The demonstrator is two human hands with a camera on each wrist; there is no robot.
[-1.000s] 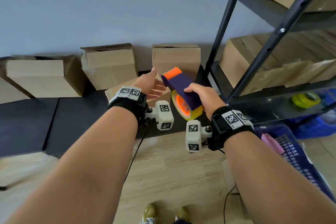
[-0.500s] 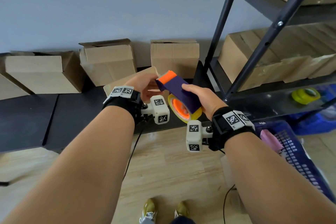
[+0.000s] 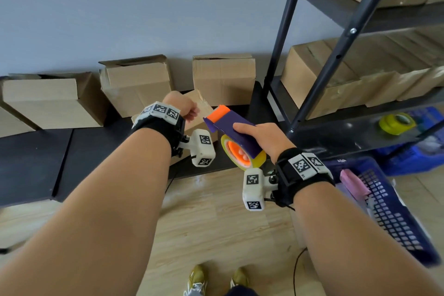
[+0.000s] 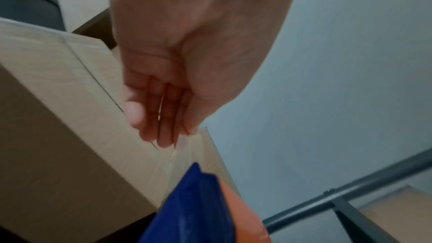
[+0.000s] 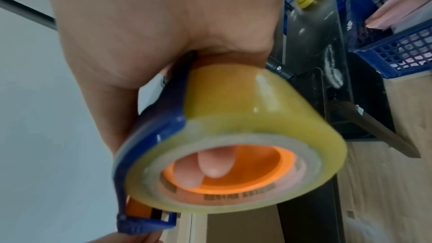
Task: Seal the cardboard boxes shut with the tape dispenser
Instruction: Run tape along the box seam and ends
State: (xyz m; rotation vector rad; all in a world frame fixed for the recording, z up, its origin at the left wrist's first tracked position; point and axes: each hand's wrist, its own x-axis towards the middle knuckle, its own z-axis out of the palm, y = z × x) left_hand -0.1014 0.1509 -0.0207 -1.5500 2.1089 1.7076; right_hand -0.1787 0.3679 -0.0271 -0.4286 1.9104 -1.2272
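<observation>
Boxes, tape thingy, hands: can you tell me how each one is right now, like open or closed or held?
tape dispenser: held up, roll loaded
right hand: grips the dispenser
left hand: fingers loosely curled, holding nothing
nearest box: flaps down, seam untaped
middle box: flaps open
spare tape roll: lying on the shelf

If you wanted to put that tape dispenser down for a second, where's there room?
Bare black mat lies left of the small box, before the wall boxes. Wood floor near the shoes is free. The shelf and blue basket are crowded.
</observation>
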